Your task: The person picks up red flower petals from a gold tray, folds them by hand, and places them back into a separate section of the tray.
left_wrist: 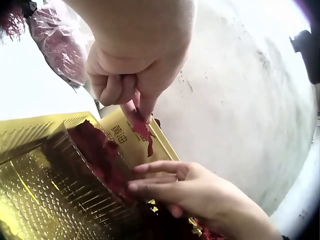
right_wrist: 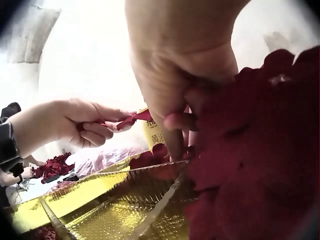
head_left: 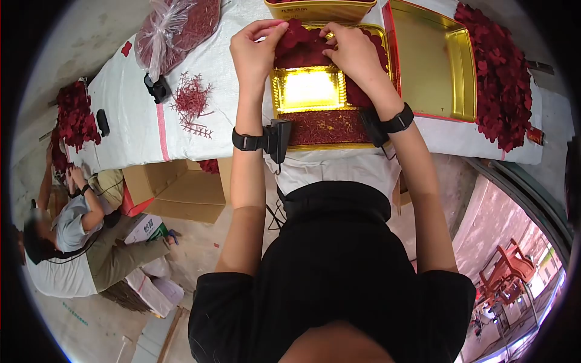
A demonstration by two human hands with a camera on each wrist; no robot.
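My left hand (head_left: 254, 51) pinches a dark red, flower-shaped petal piece (left_wrist: 142, 131) between thumb and fingertips, above the far left of a gold plastic tray (head_left: 274, 97). More dark red petal pieces (left_wrist: 102, 152) fill the tray's back and right compartments. Over them is my right hand (head_left: 357, 57), its fingers reaching down and apart, fingertips right at the pieces in the right wrist view. Shiny gold shows in the tray's middle compartment (head_left: 311, 89). Red shreds (head_left: 327, 128) lie in the front one.
Behind stands a yellow tin (head_left: 321, 9). A red-edged gold box (head_left: 430, 66) and a petal heap (head_left: 499, 72) lie rightward. At left are a plastic bag (head_left: 175, 39), loose red shreds (head_left: 192, 100) and a black device (head_left: 157, 89). Another person (head_left: 72, 230) works farther left.
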